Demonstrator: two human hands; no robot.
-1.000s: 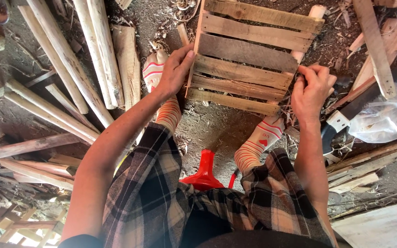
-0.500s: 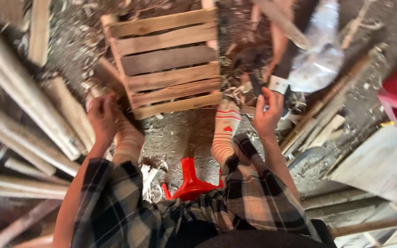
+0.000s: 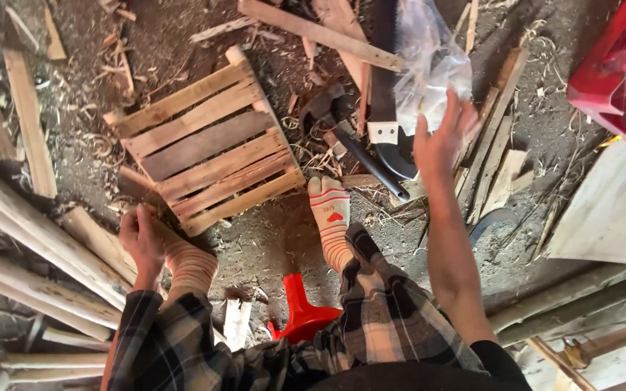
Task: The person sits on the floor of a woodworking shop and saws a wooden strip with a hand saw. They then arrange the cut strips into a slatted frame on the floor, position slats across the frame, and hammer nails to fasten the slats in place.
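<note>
Seated view from above, both legs in plaid trousers (image 3: 371,318) and striped socks, a red stool (image 3: 300,313) between them.

Left hand (image 3: 141,239): low at the left ankle, fingers curled, resting against the striped sock (image 3: 190,264) and just beside the lower left corner of the slatted wooden panel (image 3: 208,148). Whether anything is gripped cannot be told; fingertips hidden.

Right hand (image 3: 440,141): raised, fingers spread wide and open, holding nothing, hovering in front of a clear plastic bag (image 3: 429,69) and just right of a hand saw (image 3: 384,94) with a black handle.

Slatted wooden panel: flat on the dirt floor ahead of the feet, tilted, 6 slats visible across 2 side rails; lower right corner near the toe of the right sock (image 3: 330,217).

Surroundings: a hammer (image 3: 353,141) lying between the panel and the saw; long pale planks (image 3: 30,246) stacked at left; a narrow batten (image 3: 320,32) across the top; loose thin strips (image 3: 494,137) at right of the raised hand; a red plastic object (image 3: 621,69) at the upper right corner; a pale board (image 3: 617,210) below it; shavings and offcuts scattered over the floor.
</note>
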